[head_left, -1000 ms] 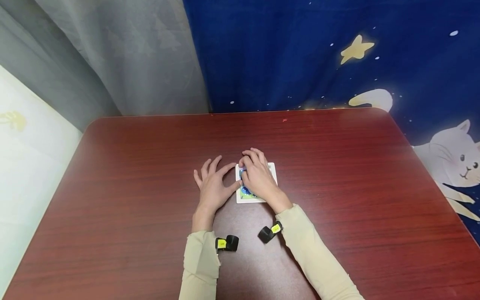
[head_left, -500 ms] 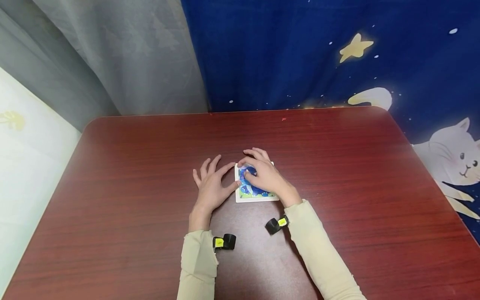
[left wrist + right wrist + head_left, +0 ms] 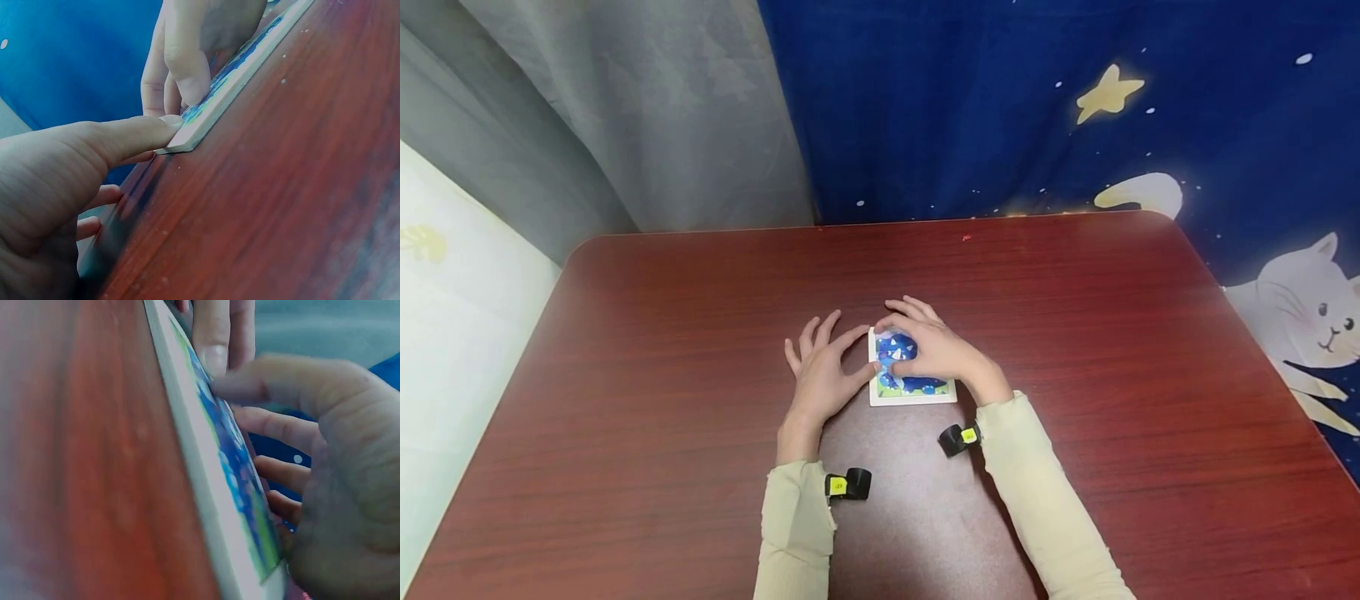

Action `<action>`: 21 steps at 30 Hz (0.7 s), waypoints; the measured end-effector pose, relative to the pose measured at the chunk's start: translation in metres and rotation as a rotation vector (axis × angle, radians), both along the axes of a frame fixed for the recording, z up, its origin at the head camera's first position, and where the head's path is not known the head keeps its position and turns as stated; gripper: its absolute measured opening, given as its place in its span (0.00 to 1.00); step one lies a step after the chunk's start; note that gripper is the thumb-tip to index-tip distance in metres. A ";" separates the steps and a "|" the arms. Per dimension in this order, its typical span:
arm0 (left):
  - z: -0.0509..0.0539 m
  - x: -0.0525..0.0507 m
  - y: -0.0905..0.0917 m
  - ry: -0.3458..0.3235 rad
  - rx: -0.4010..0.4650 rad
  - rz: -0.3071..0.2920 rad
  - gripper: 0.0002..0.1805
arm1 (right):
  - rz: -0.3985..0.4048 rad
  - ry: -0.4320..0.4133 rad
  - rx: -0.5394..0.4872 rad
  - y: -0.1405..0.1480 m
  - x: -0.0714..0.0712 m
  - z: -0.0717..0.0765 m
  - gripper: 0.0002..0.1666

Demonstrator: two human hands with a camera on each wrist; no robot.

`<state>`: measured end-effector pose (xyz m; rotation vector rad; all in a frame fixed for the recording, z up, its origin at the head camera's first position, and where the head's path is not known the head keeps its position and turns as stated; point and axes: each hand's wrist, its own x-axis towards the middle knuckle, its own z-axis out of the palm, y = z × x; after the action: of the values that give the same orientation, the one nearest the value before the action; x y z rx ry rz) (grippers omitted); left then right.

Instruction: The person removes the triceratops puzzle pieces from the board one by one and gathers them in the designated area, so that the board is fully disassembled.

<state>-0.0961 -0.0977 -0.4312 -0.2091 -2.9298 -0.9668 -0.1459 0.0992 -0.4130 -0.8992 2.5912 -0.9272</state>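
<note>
A flat square board with a white border and a blue-and-green picture lies on the table. Its left side is touched by the left hand; the thumb rests on the border and the index finger reaches the far left corner, the others spread. Over the picture is the right hand, its thumb on the picture and index finger near the far left corner. In the right wrist view the right hand stretches its thumb along the board. Part of the picture is hidden under the right hand.
The reddish-brown table has a small red mark near its far edge. Behind it hang a grey curtain and a blue one with stars and a cat. Each wrist bears a black strap device.
The right hand has shifted right and its thumb lies lower on the picture, so more of the picture shows. The left hand has stayed at the board's left side.
</note>
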 end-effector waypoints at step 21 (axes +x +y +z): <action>0.000 0.000 0.000 0.002 0.005 -0.003 0.30 | -0.071 -0.105 0.257 -0.025 -0.002 0.033 0.30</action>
<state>-0.0961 -0.0976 -0.4312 -0.2149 -2.9253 -0.9738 -0.1477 0.0744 -0.3797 -0.6753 2.5886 -0.6196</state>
